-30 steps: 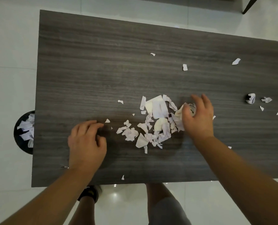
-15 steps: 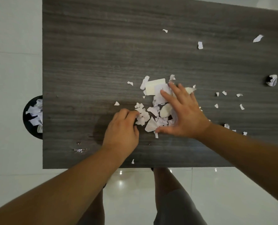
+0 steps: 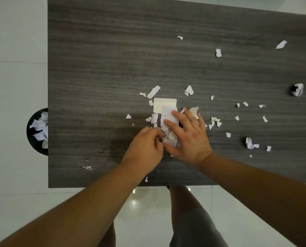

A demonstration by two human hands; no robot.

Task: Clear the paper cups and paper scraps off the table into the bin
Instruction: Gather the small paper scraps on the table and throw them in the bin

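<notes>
Paper scraps heaped mid-table between two hands, bin off the left edge.

Heap of torn paper scraps (image 3: 167, 120) bunched near the front middle of the dark wood-grain table (image 3: 98, 68), topped by a cream rectangular piece (image 3: 163, 103) at its far end. Pressed from the right by the right hand (image 3: 187, 135), fingers spread almost straight and laid flat over the heap. Met from the left by the left hand (image 3: 145, 147), fingers curled, tips pinching into the scraps at the heap's near edge. More small bits (image 3: 238, 113) scattered to the right, well apart from the heap, plus a crumpled ball (image 3: 297, 89) near the right edge and another crumpled wad (image 3: 249, 143) nearer the front. Black round bin (image 3: 34, 139) on the floor, partly tucked under the table's left edge, white scraps already inside. Small wet patch (image 3: 85, 167) near the front left corner.
</notes>
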